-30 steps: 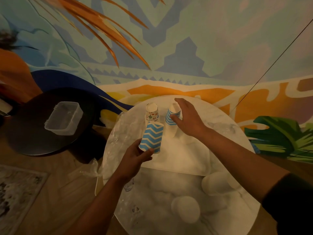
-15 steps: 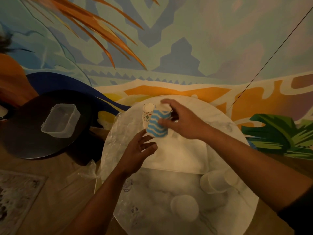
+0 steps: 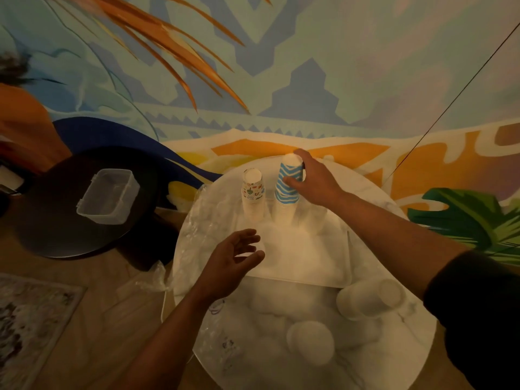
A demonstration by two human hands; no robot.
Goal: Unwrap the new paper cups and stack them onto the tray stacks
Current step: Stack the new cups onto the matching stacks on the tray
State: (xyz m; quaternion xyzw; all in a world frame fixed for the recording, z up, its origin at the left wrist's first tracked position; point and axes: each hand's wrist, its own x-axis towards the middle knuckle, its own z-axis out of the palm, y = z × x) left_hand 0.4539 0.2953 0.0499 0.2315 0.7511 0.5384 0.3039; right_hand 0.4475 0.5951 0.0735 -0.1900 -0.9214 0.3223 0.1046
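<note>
Cups were going onto the tray stacks. The right hand [image 3: 312, 181] held the blue zigzag cup [image 3: 288, 181] with its thumb and fingers curled round the sides. That cup sat upside down on top of the right stack [image 3: 284, 209], at about 12 o'clock on the white tray [image 3: 304, 266]. The left hand [image 3: 233, 260] hung over the tray's 9 o'clock edge with loose, spread fingers and held nothing.

To do this step well, I think the hand should push the cup straight down until it sits snug, then let go slowly. A crooked push could tip the tall stack. The free hand could steady the bottom of the stack.

The dotted cup stack [image 3: 253, 195] stood just beside it, at its 9 o'clock. The cups looked like thin paper, smooth, round, and wider at the open end. The tray was flat with a low rim. Crinkly clear wrap [image 3: 202, 220] lay at the round table's [image 3: 394, 209] 9 o'clock side. More white cups [image 3: 368, 299] lay on their sides near 4 o'clock, and another [image 3: 309, 342] near 6 o'clock, still to be stacked. A clear plastic box [image 3: 108, 195] sat on a dark round table [image 3: 56, 235] far to 9 o'clock.
</note>
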